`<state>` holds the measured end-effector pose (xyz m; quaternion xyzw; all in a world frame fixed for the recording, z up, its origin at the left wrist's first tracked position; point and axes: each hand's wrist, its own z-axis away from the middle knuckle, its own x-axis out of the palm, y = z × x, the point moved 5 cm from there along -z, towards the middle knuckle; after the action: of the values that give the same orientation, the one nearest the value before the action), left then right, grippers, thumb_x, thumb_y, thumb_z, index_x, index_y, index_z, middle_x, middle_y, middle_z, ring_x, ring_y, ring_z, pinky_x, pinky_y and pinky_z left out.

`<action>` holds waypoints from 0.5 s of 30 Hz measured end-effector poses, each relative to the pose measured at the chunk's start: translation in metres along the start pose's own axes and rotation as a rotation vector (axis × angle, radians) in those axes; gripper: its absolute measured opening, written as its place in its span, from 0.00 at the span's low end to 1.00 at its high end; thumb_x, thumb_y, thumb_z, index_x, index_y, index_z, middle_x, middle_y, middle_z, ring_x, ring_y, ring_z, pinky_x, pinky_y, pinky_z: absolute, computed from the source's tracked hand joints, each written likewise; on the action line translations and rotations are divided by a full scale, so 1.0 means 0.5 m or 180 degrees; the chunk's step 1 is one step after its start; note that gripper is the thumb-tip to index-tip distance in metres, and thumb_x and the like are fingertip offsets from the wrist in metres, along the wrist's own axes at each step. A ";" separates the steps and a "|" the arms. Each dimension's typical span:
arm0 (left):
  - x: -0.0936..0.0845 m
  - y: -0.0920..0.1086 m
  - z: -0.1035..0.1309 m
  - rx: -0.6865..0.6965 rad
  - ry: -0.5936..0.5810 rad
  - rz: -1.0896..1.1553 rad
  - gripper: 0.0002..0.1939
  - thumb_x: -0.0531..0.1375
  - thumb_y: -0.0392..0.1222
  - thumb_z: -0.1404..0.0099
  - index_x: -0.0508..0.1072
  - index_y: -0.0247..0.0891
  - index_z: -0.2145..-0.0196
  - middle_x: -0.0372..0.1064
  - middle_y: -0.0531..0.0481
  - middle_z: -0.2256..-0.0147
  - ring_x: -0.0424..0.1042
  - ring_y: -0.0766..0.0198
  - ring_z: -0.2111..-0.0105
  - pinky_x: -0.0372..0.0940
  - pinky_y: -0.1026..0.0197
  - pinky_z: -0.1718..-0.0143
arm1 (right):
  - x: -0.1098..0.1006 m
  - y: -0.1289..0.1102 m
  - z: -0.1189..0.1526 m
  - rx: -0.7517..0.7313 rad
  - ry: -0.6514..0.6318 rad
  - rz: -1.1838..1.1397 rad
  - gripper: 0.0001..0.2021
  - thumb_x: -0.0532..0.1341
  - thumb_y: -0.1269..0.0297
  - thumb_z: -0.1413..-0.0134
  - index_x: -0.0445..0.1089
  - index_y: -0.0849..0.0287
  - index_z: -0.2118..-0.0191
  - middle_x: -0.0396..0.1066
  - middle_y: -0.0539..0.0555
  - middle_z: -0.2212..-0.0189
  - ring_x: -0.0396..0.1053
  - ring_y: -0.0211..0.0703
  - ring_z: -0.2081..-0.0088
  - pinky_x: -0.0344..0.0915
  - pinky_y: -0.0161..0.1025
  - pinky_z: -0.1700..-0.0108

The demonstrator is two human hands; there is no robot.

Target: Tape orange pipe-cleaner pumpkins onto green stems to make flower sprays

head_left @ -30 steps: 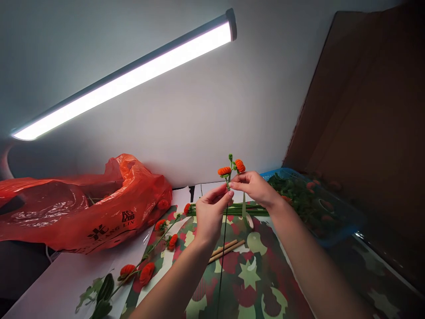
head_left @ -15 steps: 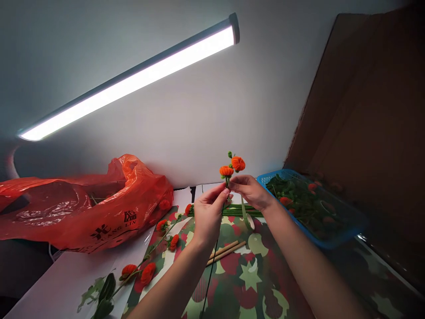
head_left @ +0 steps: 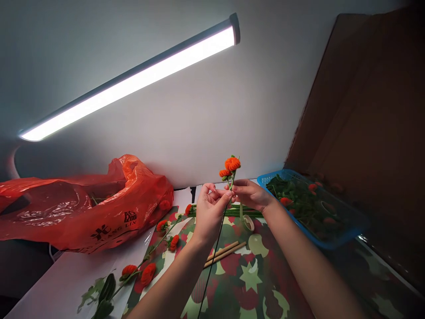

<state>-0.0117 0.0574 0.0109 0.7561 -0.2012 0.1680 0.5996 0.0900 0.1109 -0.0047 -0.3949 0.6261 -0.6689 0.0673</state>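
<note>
Two orange flower heads (head_left: 232,163) stand upright on green stems above my fingertips, joined to a long dark wire that runs down toward the front. My left hand (head_left: 212,210) pinches the stem just below the flowers. Close beside it, my right hand (head_left: 251,194) has its fingers closed at the same stem. A green tape strip hangs beneath my right hand to a roll of tape (head_left: 248,223) on the patterned sheet. Two tan sticks (head_left: 226,254) lie below the hands. Behind them is a bundle of green stems (head_left: 245,212).
A red plastic bag (head_left: 133,208) sits at the left. Before it lies a branch with orange flowers (head_left: 148,274). A blue basket (head_left: 323,243) of leaves and flowers is at the right, by a cardboard panel (head_left: 358,110). A lit lamp (head_left: 133,82) hangs above.
The flower heads have turned and shifted slightly left. My left hand has moved a little right with its fingers rearranged, and my right hand sits slightly lower.
</note>
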 end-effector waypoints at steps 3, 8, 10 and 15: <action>0.006 -0.005 0.001 -0.0190 -0.0167 0.0114 0.19 0.64 0.34 0.48 0.53 0.40 0.72 0.69 0.57 0.78 0.69 0.71 0.75 0.61 0.67 0.69 | 0.006 0.005 0.002 0.0033 -0.0210 -0.0238 0.12 0.71 0.61 0.65 0.73 0.62 0.73 0.69 0.48 0.80 0.64 0.34 0.76 0.61 0.37 0.68; 0.005 -0.014 -0.004 -0.0516 -0.0141 0.0320 0.19 0.66 0.36 0.51 0.56 0.39 0.73 0.67 0.58 0.79 0.68 0.73 0.77 0.59 0.71 0.74 | 0.007 0.004 -0.005 -0.0139 -0.0098 -0.0261 0.11 0.70 0.61 0.65 0.71 0.62 0.75 0.69 0.48 0.80 0.64 0.34 0.77 0.61 0.37 0.69; 0.000 -0.013 -0.007 -0.0523 -0.0057 0.0234 0.16 0.66 0.37 0.51 0.59 0.37 0.73 0.67 0.57 0.78 0.68 0.73 0.77 0.59 0.71 0.74 | 0.009 -0.001 -0.008 -0.0243 0.0007 -0.0248 0.09 0.70 0.63 0.63 0.72 0.61 0.76 0.69 0.48 0.80 0.64 0.34 0.76 0.61 0.36 0.69; -0.010 0.001 -0.003 -0.0387 0.0101 -0.0811 0.12 0.63 0.44 0.46 0.70 0.32 0.69 0.70 0.51 0.76 0.66 0.72 0.79 0.62 0.69 0.75 | 0.016 -0.021 -0.006 -0.0600 0.0463 0.0118 0.07 0.69 0.66 0.63 0.72 0.62 0.78 0.69 0.47 0.79 0.64 0.32 0.75 0.59 0.34 0.66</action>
<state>-0.0163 0.0593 0.0095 0.7351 -0.1040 0.0900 0.6639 0.0870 0.1109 0.0086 -0.3383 0.6967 -0.6325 -0.0034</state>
